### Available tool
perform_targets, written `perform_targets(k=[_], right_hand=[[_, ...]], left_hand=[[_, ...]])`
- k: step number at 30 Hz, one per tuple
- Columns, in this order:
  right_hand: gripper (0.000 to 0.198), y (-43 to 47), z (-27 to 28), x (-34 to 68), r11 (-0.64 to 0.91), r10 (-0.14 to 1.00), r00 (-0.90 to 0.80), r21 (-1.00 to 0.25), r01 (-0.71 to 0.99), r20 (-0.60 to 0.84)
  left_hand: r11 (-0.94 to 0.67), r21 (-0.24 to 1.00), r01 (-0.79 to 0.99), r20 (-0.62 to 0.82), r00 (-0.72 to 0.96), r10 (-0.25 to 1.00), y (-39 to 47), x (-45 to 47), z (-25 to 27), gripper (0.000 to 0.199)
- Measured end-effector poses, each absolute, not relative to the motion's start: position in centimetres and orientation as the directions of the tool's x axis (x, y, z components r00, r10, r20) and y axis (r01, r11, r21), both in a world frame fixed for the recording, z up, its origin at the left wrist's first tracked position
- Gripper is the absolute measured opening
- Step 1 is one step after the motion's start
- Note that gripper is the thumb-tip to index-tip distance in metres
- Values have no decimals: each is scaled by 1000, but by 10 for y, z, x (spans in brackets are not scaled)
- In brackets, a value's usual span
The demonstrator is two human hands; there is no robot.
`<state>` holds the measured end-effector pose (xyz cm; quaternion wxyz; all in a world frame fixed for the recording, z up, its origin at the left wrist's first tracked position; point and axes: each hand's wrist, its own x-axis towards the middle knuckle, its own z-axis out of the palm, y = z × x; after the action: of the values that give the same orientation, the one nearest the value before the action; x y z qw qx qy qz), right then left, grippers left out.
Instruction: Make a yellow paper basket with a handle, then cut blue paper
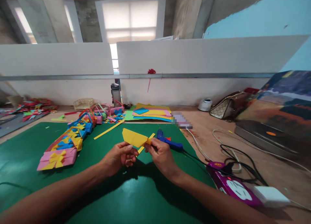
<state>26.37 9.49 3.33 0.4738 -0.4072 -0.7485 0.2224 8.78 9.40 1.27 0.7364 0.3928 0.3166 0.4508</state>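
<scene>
Between my two hands is a folded piece of yellow paper (134, 138), raised over the green mat. My left hand (121, 154) pinches its lower left edge with thumb and fingers. At its right end, my right hand (161, 154) grips the paper between thumb and forefinger. A narrow yellow strip (141, 149) shows behind the paper, partly hidden by my fingers; whether I hold it I cannot tell. Just right of my right hand lies a blue hot glue gun (170, 142). Another yellow paper strip (109, 129) lies on the mat beyond my left hand.
Paper baskets with bows (79, 133) line the mat's left side. Coloured sheets (153, 113) are stacked at the back, near a grey bottle (116, 96). A purple power strip (233, 184), cables, a handbag (227, 106) and a dark case (267, 139) occupy the right.
</scene>
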Motion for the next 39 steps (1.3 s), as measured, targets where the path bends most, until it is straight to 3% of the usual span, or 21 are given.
perform_targets(k=[6, 9, 11, 15, 19, 25, 30, 34, 39], right_hand=[[18, 96, 29, 263, 530, 848, -281, -707, 469, 450], [17, 96, 29, 262, 508, 861, -296, -676, 534, 413], [17, 95, 30, 262, 500, 866, -304, -659, 562, 398], [18, 95, 30, 262, 522, 852, -330, -602, 604, 407], [16, 95, 30, 263, 586, 807, -394, -513, 627, 440], [12, 96, 25, 265, 641, 760, -462, -404, 653, 458], [16, 92, 25, 264, 686, 716, -493, -366, 629, 495], [30, 88, 28, 263, 778, 614, -505, -355, 519, 606], [30, 85, 29, 262, 847, 507, -483, -306, 435, 714]], left_hand=[[85, 917, -391, 55, 335, 941, 91, 86, 21, 26], [-10, 931, -366, 135, 318, 938, 92, 81, 28, 36], [-67, 949, -307, 153, 267, 951, 93, 77, 32, 39], [-182, 980, -79, 192, 146, 970, 98, 74, 36, 26], [-316, 944, 97, 310, 73, 948, 99, 76, 36, 16], [-511, 819, 262, 476, 187, 859, 97, 78, 30, 15], [-526, 784, 331, 468, 242, 850, 94, 83, 23, 17], [-463, 819, 338, 393, 257, 883, 89, 85, 23, 23], [-471, 777, 417, 399, 253, 881, 86, 83, 34, 25]])
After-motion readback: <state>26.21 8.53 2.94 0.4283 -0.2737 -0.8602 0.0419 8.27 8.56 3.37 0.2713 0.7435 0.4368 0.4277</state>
